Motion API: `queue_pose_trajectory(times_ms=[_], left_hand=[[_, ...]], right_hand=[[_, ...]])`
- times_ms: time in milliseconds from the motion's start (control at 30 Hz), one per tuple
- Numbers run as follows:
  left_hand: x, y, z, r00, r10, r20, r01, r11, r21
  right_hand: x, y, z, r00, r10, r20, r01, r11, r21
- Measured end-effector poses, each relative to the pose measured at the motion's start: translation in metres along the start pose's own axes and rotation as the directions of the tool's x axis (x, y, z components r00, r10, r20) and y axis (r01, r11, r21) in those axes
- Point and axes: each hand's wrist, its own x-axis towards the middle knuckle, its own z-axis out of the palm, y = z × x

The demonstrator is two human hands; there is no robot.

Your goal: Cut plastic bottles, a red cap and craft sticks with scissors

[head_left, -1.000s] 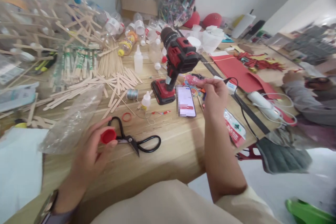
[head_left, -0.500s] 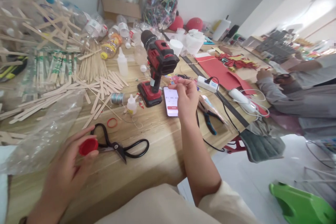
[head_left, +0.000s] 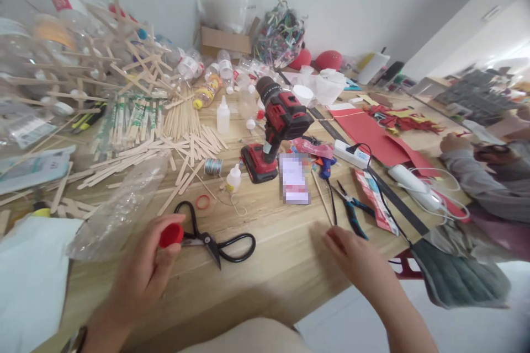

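Because the red cap (head_left: 171,235) is judged light, stiff and slick, a side-wall grip is advised; it is pinched by the left hand (head_left: 141,265) beside the black scissors (head_left: 209,239). The right hand (head_left: 356,259) is curled; whether anything is held cannot be told.

"What sort of place is this?"

"A craft workshop, I'd say. The wooden tabletop (head_left: 281,256) carries a cordless drill (head_left: 285,116), black-handled scissors (head_left: 208,239), pliers (head_left: 353,215) and a power strip (head_left: 350,155)."

"Couldn't it be a hobby table at home?"

"Possibly, but look at the bulk supplies: wooden sticks (head_left: 182,116) in heaps, piled plastic bottles (head_left: 207,92), a clear bag of coloured strips (head_left: 281,33), red sheets (head_left: 364,129)."

"Does anyone share it?"

"Yes, a grey sleeve (head_left: 476,168) on the right shows another person at the tabletop."
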Motion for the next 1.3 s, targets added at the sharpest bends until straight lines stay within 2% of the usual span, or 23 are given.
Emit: queue_pose_trajectory(times_ms=[33,67,167,233,333,467,533,633,767,933,1133,1300], left_hand=[[-0.001,-0.001,0.001,1.000,-0.004,0.007,0.004,1.000,-0.007],[-0.002,-0.002,0.002,1.000,-0.002,0.011,0.002,1.000,-0.012],[-0.004,-0.003,0.005,1.000,0.016,0.008,-0.016,1.000,-0.013],[-0.003,-0.002,0.005,1.000,0.013,0.001,-0.013,1.000,-0.011],[-0.001,0.001,0.003,0.999,0.016,-0.027,-0.016,1.000,-0.003],[-0.001,0.005,0.002,0.995,0.049,-0.082,-0.048,0.999,0.021],[-0.003,0.005,0.003,0.995,0.044,-0.092,-0.043,0.999,0.013],[-0.005,0.005,0.004,0.997,0.021,-0.078,-0.020,1.000,0.009],[-0.004,0.006,0.004,0.996,0.049,-0.073,-0.048,0.999,0.026],[0.001,0.014,0.002,0.989,0.039,-0.144,-0.038,0.999,0.009],[0.000,0.017,0.002,0.993,0.012,-0.118,-0.014,1.000,-0.012],[0.000,0.016,0.002,0.995,0.001,-0.099,-0.005,0.999,-0.037]], right_hand=[[-0.002,0.006,0.002,0.996,0.042,0.082,-0.040,0.999,-0.022],[-0.002,0.011,0.003,0.992,0.065,0.107,-0.061,0.997,-0.044],[0.007,0.019,0.006,0.998,0.058,-0.004,-0.058,0.996,-0.069],[0.016,0.018,0.006,0.999,0.036,-0.036,-0.038,0.997,-0.065],[0.027,0.005,0.001,0.999,-0.028,-0.043,0.027,0.999,-0.029],[0.047,-0.022,-0.015,0.966,-0.122,-0.228,0.130,0.991,0.022],[0.062,-0.035,-0.025,0.945,-0.117,-0.307,0.147,0.986,0.077],[0.091,-0.051,-0.037,0.940,-0.092,-0.328,0.168,0.963,0.211],[0.133,-0.073,-0.037,0.948,-0.210,-0.240,0.291,0.878,0.381],[0.172,-0.107,-0.022,0.918,-0.366,-0.152,0.387,0.740,0.550],[0.185,-0.135,-0.008,0.902,-0.409,-0.134,0.362,0.550,0.753],[0.185,-0.136,0.001,0.916,-0.373,-0.147,0.331,0.499,0.801]])
